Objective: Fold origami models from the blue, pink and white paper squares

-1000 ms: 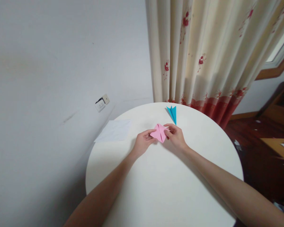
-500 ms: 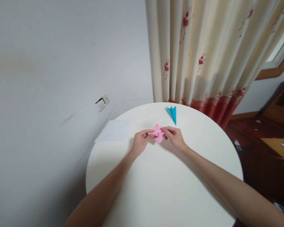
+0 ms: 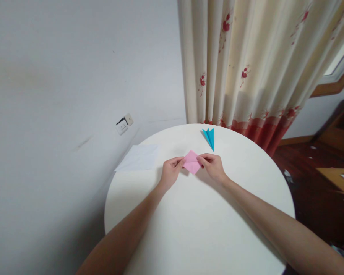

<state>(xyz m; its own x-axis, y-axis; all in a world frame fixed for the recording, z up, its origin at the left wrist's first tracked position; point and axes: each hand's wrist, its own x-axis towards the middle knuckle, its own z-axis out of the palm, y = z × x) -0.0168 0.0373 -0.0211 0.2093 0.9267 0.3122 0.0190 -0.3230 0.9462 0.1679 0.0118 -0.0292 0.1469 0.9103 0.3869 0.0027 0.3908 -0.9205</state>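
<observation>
A small folded pink paper [image 3: 192, 163] shows as a diamond with a crease across its middle. My left hand [image 3: 171, 171] pinches its left corner between thumb and fingers. On the opposite corner, my right hand [image 3: 213, 165] is closed in the same kind of pinch. The paper is held just over the white round table [image 3: 206, 225], casting a small shadow below. Behind my right hand lies a folded blue paper plane [image 3: 210, 139], its point towards me.
White sheets of paper [image 3: 139, 157] lie at the table's left edge, by the wall. A socket [image 3: 122, 126] is mounted on that wall. A floral curtain [image 3: 240, 68] hangs behind the table. Cardboard [image 3: 334, 177] and scraps are on the dark floor at right.
The pink paper showed folded flaps with a gap at the centre before; now a flat face with one crosswise crease is up. Both hands stay nearly in place.
</observation>
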